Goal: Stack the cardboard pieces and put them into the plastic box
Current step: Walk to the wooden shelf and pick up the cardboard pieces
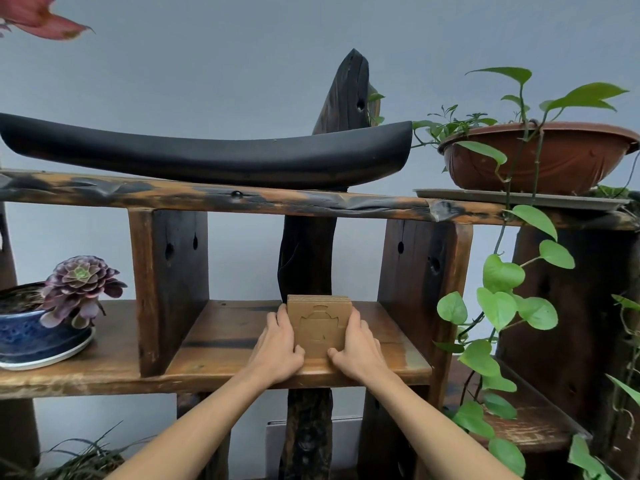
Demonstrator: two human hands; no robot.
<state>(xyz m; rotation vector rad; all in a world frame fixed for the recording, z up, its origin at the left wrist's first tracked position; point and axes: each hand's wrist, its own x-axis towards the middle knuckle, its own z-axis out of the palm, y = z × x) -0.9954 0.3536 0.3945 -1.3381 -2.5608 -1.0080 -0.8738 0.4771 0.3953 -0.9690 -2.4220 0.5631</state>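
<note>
A stack of brown cardboard pieces [319, 323] stands on the wooden shelf [228, 337], in the compartment at the middle. Its front face has a cut-out outline. My left hand [278, 346] grips the stack's left side and my right hand [356, 348] grips its right side. Both thumbs lie across the lower front face, and the fingers wrap the side edges. No plastic box is in view.
Dark wooden uprights [169, 289] flank the compartment on both sides. A blue pot with a purple succulent [79, 292] sits on the shelf at left. A trailing green vine [502, 292] hangs at right from a brown planter [536, 157]. A long black tray [207, 150] rests on the top plank.
</note>
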